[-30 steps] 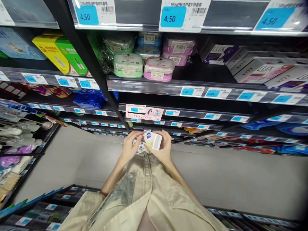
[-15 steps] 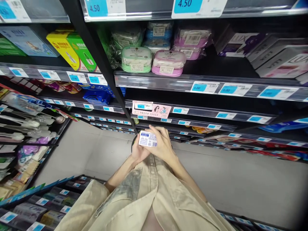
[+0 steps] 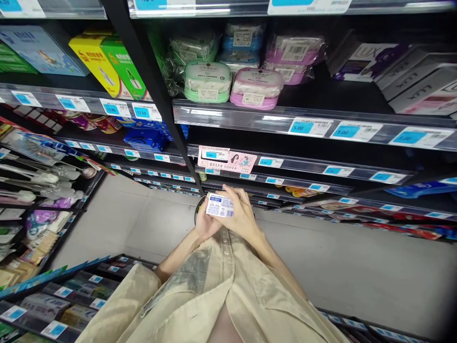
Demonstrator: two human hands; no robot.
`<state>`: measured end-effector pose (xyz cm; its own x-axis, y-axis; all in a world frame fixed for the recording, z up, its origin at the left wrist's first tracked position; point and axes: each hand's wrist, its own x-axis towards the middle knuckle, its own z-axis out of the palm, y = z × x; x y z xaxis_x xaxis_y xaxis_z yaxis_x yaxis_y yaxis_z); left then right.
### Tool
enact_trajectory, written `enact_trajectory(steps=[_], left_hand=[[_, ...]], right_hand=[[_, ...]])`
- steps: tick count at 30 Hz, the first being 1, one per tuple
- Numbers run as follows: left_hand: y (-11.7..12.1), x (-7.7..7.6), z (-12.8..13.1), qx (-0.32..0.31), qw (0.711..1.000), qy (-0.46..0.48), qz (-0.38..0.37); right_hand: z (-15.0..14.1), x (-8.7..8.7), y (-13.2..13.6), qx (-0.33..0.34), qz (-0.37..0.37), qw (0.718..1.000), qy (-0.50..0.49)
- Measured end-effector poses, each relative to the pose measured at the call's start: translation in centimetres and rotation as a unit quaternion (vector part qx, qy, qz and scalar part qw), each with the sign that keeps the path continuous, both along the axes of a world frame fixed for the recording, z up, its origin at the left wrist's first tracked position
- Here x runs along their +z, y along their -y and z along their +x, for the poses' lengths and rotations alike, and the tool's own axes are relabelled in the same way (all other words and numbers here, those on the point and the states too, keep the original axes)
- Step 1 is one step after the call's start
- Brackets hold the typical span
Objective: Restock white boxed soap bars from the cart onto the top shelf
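Observation:
A small white box with blue and purple print (image 3: 220,205) is held between my two hands, low in front of my shirt. My left hand (image 3: 206,224) grips its left side and underside. From the right, my right hand (image 3: 243,212) closes round the box, with fingers over its top edge and the thumb along the bottom. The printed panel with a barcode faces up toward me. Part of a dark round object (image 3: 198,213) shows behind my left hand; what it is, I cannot tell.
Ahead stands a shelf holding green and pink soap boxes (image 3: 207,83) and LUX cartons (image 3: 367,59). A yellow-green carton (image 3: 110,66) is at the left. Price-tagged shelf edges (image 3: 250,119) jut toward me. Utensils hang at far left (image 3: 39,178); another shelf (image 3: 53,300) stands lower left.
The view has shifted slightly, so the upper shelf goods appear a little higher and farther right. Both hands keep the box in nearly the same place.

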<state>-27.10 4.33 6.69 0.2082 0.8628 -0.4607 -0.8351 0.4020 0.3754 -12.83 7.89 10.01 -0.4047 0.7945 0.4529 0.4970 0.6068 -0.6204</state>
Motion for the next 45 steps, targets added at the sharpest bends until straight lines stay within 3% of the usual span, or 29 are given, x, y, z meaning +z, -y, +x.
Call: enact_trajectory(steps=[13, 18, 22, 25, 29, 33, 41, 45], left_hand=[[0.6, -1.2, 0.0, -0.003, 1.0, 0.011, 0.022], [1.0, -1.8, 0.0, -0.061, 0.993, 0.014, 0.103], [0.8, -0.9, 0.5, -0.069, 0.985, -0.024, 0.155], [0.2, -0.4, 0.6, -0.036, 0.986, -0.064, 0.149], [-0.5, -0.5, -0.4, 0.056, 0.981, -0.13, 0.131], [-0.7, -0.5, -1.4, 0.108, 0.966, -0.18, 0.149], [-0.3, 0.2, -2.5, 0.142, 0.938, -0.259, 0.18], [0.1, -1.6, -3.1, 0.152, 0.943, -0.262, 0.139]], right_hand=[[0.0, 0.0, 0.6, 0.016, -0.008, 0.998, -0.059], [0.3, -0.5, 1.1, 0.007, -0.013, 0.988, -0.153], [0.5, -1.4, 1.2, 0.013, -0.075, 0.956, -0.282], [0.8, -2.3, 1.0, 0.003, -0.096, 0.927, -0.363], [1.3, -3.2, 1.0, -0.032, -0.11, 0.913, -0.391], [1.5, -3.9, 1.0, 0.003, -0.149, 0.898, -0.413], [1.5, -5.4, 1.5, 0.029, -0.254, 0.871, -0.419], [0.9, -6.8, 1.3, 0.041, -0.327, 0.845, -0.422]])
